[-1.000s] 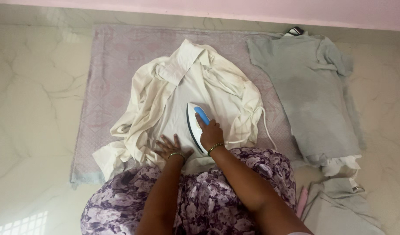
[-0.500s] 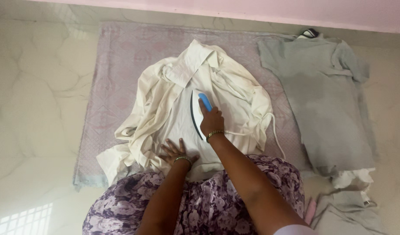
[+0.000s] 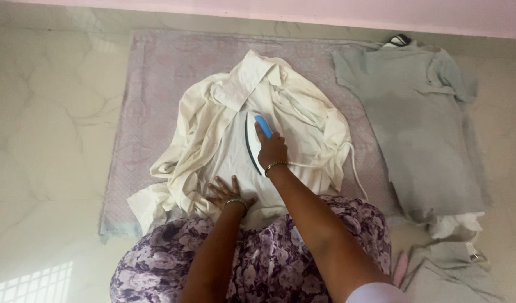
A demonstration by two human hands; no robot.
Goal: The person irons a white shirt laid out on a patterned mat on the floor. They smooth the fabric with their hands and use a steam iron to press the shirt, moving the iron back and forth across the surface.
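Electric iron (image 3: 257, 143), white body with blue handle, sits soleplate-down on the flattened middle panel of a cream collared shirt (image 3: 235, 151). Nose of the iron points away from the person, toward the collar. The shirt lies on a pale mauve patterned mat (image 3: 157, 84) spread over a marble floor (image 3: 50, 140); its sleeves and side panels are bunched in folds around the flat centre.

Right hand (image 3: 271, 150): closed around the iron's handle, index finger laid forward along the blue grip. Left hand (image 3: 229, 192): flat and open, fingers spread, pressing the shirt's lower part just beside and below the iron. White cord (image 3: 354, 168) runs from the back of the iron across the shirt's right folds and loops onto the mat.

To the right, a grey t-shirt (image 3: 415, 118) lies flat, partly on the mat. More grey and white cloth (image 3: 454, 264) is piled at lower right. The person's purple floral garment (image 3: 258, 252) fills the foreground.

Risks, as judged:
- Left fingertips lie close to the soleplate's edge; a backward stroke could burn them.
- Bunched folds beside the flat panel could get pressed into creases if the iron rides over them.
- The cord lying over the fabric could snag or drag the shirt.
- An iron left resting in one spot could scorch the pale cloth.
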